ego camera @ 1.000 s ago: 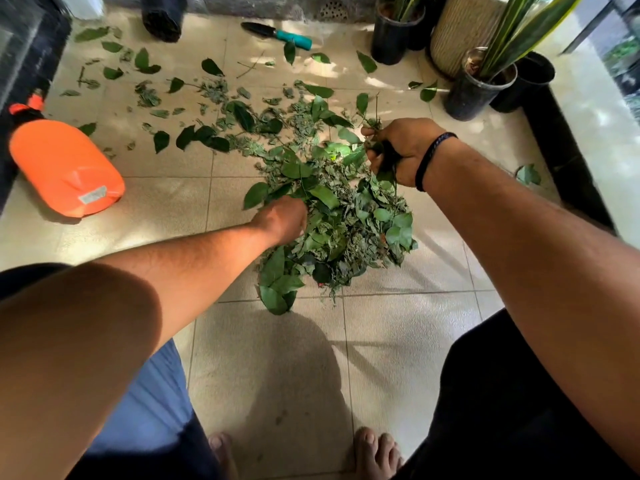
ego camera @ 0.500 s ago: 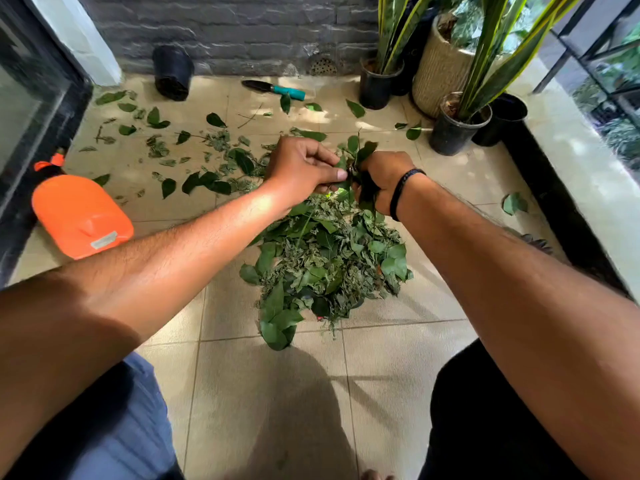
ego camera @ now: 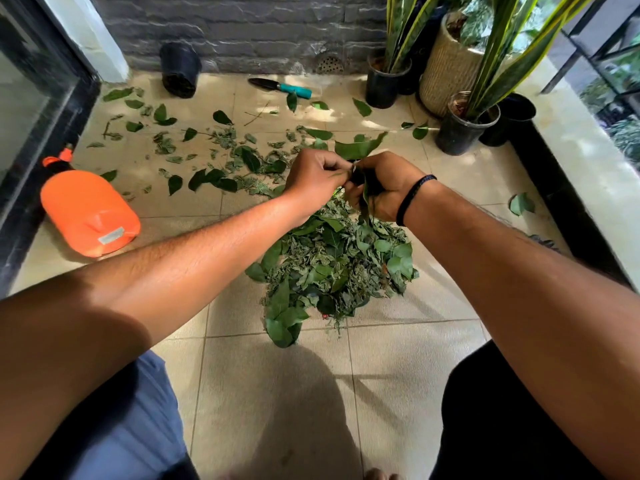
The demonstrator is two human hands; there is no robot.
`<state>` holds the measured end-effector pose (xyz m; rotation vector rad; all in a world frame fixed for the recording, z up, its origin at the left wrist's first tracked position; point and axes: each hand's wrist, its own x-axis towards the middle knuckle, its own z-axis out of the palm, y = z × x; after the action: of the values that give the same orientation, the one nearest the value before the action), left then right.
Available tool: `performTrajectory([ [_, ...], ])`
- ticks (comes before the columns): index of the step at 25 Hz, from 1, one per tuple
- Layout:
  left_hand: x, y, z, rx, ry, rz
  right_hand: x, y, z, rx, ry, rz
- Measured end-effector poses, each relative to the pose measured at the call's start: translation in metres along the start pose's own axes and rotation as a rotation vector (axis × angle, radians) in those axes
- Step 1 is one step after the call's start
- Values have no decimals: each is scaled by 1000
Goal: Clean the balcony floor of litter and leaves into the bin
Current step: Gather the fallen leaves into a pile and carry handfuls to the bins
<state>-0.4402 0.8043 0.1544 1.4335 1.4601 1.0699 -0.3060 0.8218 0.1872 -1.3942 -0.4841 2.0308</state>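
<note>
A heap of green leaves point(ego camera: 332, 268) lies on the tiled balcony floor point(ego camera: 277, 393) in front of me. Above its far edge my right hand point(ego camera: 384, 187) grips a bunch of leaves, and a large leaf point(ego camera: 360, 147) sticks up out of it. My left hand point(ego camera: 315, 181) meets it there, fingers curled, pinching the same bunch. Loose leaves point(ego camera: 214, 174) are scattered over the tiles to the left and behind. No bin shows in the view.
An orange spray bottle point(ego camera: 86, 213) lies on its side at the left by a glass door. A teal-handled trowel point(ego camera: 280, 86) and a tipped black pot point(ego camera: 180, 74) lie near the back wall. Potted plants point(ego camera: 464, 123) crowd the back right corner.
My left hand rose from the heap's left side to meet the right hand. Both hands now hold the bunch together, and the view has tilted up toward the wall.
</note>
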Motion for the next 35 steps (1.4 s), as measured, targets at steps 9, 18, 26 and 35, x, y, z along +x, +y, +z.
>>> performTrajectory([
  [9,5,-7,-30,-462,-113,-266,12,2,10,-141,55,-55],
  [18,-40,-175,-20,822,-555,-500,20,12,11,-290,97,-82],
  [26,-47,-182,-12,918,-572,-433,25,20,5,-333,105,-55],
  [35,-67,-163,8,751,-420,130,21,18,4,-395,132,-97],
])
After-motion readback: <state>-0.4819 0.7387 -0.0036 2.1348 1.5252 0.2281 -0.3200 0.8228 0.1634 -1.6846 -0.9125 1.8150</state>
